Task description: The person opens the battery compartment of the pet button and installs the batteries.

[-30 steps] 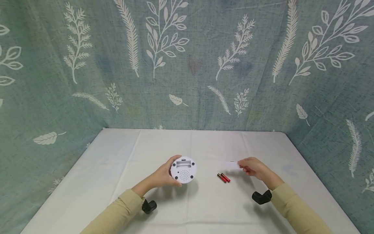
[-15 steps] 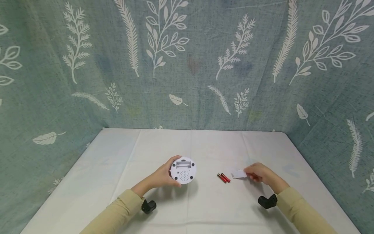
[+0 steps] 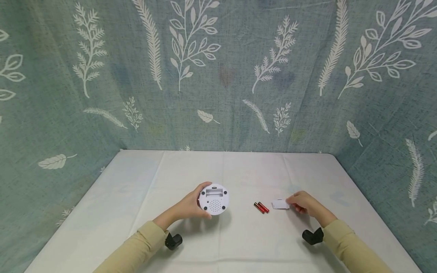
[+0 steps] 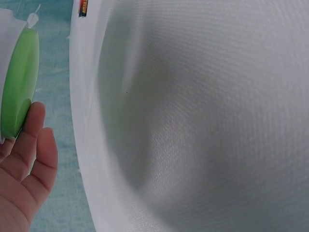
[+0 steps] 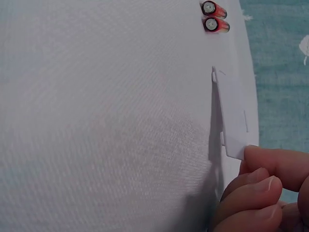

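My left hand (image 3: pixel 189 204) grips a round white device (image 3: pixel 215 205) by its left side, above the table. The device's underside faces me, with an uncovered battery compartment (image 3: pixel 214 192), speaker holes and dark round feet. In the left wrist view, its other side shows green (image 4: pixel 21 82). My right hand (image 3: pixel 304 204) pinches a thin white battery cover (image 3: pixel 280 204) by its right end, low over the cloth. In the right wrist view, small tabs stick out from the cover's edge (image 5: pixel 233 116). Left of the cover lie two red-and-black batteries (image 3: pixel 261 207), side by side.
A white cloth covers the table (image 3: pixel 218 170). Behind and beside it hangs a green-grey curtain (image 3: pixel 225 76) with white leaf patterns. A black wrist camera (image 3: pixel 174 241) sits under the left wrist, another (image 3: pixel 312 236) under the right.
My right hand has moved right and toward me with the battery cover, bringing it down near the cloth beside the batteries. The left hand and device have stayed almost still.
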The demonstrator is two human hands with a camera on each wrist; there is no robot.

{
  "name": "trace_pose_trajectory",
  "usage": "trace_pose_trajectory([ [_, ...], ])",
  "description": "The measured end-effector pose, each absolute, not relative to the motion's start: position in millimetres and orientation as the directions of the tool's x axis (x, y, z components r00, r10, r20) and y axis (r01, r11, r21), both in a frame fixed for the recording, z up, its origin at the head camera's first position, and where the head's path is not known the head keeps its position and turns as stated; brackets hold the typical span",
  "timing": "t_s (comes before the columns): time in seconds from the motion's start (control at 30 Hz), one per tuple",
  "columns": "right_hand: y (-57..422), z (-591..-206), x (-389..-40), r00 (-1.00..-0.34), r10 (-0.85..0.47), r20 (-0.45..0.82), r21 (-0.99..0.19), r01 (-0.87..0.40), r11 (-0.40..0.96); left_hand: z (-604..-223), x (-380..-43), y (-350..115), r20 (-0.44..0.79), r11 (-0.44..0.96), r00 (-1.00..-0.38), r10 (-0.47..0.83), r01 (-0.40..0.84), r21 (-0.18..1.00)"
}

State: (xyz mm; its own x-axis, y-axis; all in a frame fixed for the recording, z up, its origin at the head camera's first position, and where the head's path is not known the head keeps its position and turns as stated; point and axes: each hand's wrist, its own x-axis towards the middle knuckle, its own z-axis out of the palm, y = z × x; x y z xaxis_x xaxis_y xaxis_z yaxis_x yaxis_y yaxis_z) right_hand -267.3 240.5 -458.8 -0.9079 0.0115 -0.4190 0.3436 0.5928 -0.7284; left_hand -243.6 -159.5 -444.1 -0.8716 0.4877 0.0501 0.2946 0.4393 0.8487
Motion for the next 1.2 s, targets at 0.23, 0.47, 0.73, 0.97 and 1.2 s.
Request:
trace_pose_trajectory([
  [0.23,238.3,-458.2,-265.2,-0.904,0.017,-0.428,-0.697,0.341,0.631,-441.9,-242.1,-160.6,0.041,0.445,-0.875,0.482,0.285,0.849],
  [0.47,237.7,-459.5,-265.6,-0.902,0.029,-0.431,-0.682,0.347,0.644,-443.3,-242.0,-160.7,0.047,0.437,-0.872,0.487,0.29,0.851],
  [0.73,238.3,-457.3,-266.9,-0.906,0.032,-0.423,-0.679,0.34,0.65,-444.4,-242.1,-160.6,0.049,0.452,-0.869,0.492,0.303,0.839],
  [0.97,226.0,-449.9,-265.3,-0.941,-0.037,-0.336,-0.717,0.23,0.658,-444.7,-242.5,-160.7,0.04,0.464,-0.875,0.483,0.294,0.836],
  [1.2,203.8,-449.3,-259.5,-0.971,-0.097,-0.221,-0.695,0.086,0.714,-445.8,-242.3,-161.6,0.047,0.454,-0.867,0.497,0.306,0.837],
])
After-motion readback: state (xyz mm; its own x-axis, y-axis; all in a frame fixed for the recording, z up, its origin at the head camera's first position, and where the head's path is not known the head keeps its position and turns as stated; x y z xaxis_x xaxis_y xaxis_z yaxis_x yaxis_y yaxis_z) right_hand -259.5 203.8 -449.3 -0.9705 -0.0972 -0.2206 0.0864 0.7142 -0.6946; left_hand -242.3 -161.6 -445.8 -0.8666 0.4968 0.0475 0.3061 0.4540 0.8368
